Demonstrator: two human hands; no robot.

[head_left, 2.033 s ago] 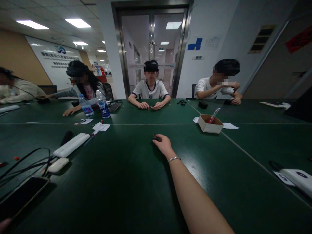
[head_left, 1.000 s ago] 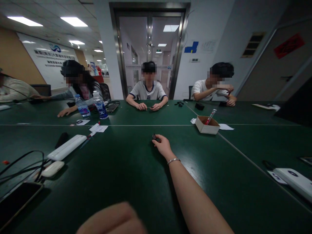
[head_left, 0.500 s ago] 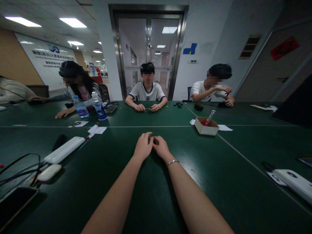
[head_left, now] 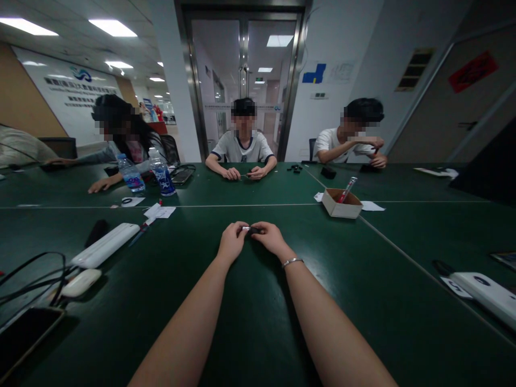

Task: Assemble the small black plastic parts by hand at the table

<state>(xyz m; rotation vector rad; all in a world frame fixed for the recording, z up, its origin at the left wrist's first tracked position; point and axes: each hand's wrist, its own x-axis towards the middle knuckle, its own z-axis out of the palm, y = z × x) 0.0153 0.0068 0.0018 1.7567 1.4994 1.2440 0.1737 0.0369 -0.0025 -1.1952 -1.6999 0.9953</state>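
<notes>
My left hand (head_left: 230,241) and my right hand (head_left: 271,237) meet over the dark green table (head_left: 250,312), a little past its middle. Both pinch a small dark object with a silvery end (head_left: 250,230) held between their fingertips, just above the tabletop. I cannot make out what the object is. A thin silver bracelet (head_left: 292,262) sits on my right wrist.
A small cardboard box (head_left: 342,204) with a red pen stands at the right. At the left lie a white power strip (head_left: 105,245), a white mouse-like device (head_left: 80,282), cables and a phone (head_left: 24,336). Two bottles (head_left: 161,173) and several people sit at the far side.
My left arm came up from the bottom edge and its hand joined my right hand on the small object. The object is now lifted slightly between both hands.
</notes>
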